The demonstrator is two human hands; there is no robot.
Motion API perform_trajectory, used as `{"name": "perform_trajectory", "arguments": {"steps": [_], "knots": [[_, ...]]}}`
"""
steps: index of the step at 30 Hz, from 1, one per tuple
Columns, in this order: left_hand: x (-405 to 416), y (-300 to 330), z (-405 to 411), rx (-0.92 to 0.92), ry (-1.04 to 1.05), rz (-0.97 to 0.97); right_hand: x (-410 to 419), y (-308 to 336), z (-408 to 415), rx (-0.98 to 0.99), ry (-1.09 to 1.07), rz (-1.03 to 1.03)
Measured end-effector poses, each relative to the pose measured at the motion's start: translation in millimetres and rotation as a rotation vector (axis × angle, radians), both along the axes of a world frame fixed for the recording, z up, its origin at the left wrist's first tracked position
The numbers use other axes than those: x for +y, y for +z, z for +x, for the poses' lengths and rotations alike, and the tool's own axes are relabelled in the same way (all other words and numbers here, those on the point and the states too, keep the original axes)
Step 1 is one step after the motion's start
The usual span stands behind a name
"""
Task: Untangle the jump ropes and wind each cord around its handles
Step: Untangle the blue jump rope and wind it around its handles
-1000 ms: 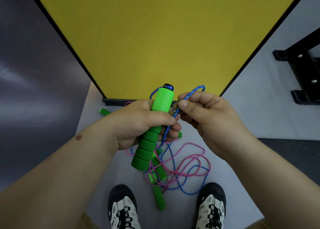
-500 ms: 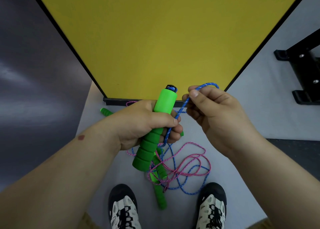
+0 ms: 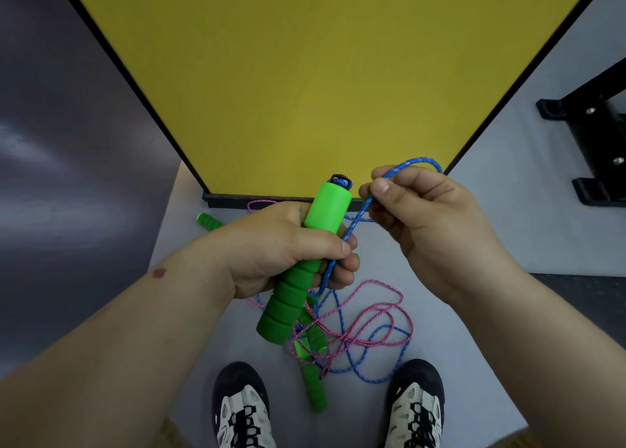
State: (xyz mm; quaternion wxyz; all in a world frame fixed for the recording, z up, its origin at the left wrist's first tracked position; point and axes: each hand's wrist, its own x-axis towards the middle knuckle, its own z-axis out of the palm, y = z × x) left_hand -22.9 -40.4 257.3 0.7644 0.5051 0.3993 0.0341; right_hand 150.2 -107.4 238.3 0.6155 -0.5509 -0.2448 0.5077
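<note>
Two hands, left hand [image 3: 277,248] hiding green handle [image 3: 306,261] middle

no readable text, no labels, no brands, no numbers anywhere

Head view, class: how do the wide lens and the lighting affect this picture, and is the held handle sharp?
Head view: the wide lens bows the yellow panel edges outward and swells both forearms at the bottom corners; lighting is soft and even, without hard shadows or glare; the green handle gripped by the left hand and the blue cord pinched by the right hand look sharp.
</note>
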Motion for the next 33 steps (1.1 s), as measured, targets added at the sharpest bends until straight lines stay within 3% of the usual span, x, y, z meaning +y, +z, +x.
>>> {"name": "perform_trajectory", "arguments": {"steps": [6,13,17,24,33], "knots": [[-1.0,1.0,0.8,-0.015,0.013,-0.013,-0.5,1.1,0.3,0.048,-0.025,-0.027],[0.9,0.9,-0.7,-0.030,0.046,-0.012,-4.2,0.5,-9.8,0.080,0.236,-0.033],[0.6,2.0,-0.8,-0.022,0.056,-0.023,-2.1,-1.0,-6.5,0.010,0.104,-0.049],[-0.1,3.1,-0.9,-0.015,0.035,-0.012,1.2,7.3,6.7,0.067,-0.083,0.001],[-0.1,5.2,0.5,-0.001,0.057,-0.034,-4.5,1.1,-8.8,0.063,0.241,-0.040]]}}
